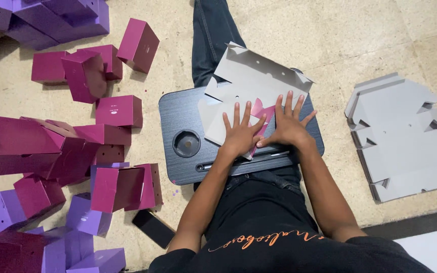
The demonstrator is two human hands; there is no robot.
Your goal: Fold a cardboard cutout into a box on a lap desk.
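Grey flat die-cut cardboard box blank [251, 81], maroon underneath, lies on the dark lap table [178, 108]. Left hand [241, 132] and right hand [289, 124], fingers spread flat, press it down: a crease seems underway. Next, probably lifting side flaps squarely. Folded maroon boxes [84, 76] are heaped on the floor nearby.

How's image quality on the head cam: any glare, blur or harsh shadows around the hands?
Head view: sharp throughout, no motion blur on the left hand or right hand; soft, even light, with faint shadows under the grey flat cardboard box blank; mild sheen on the dark ridged lap tray; wide-angle stretch at the edges, as on the maroon folded boxes.
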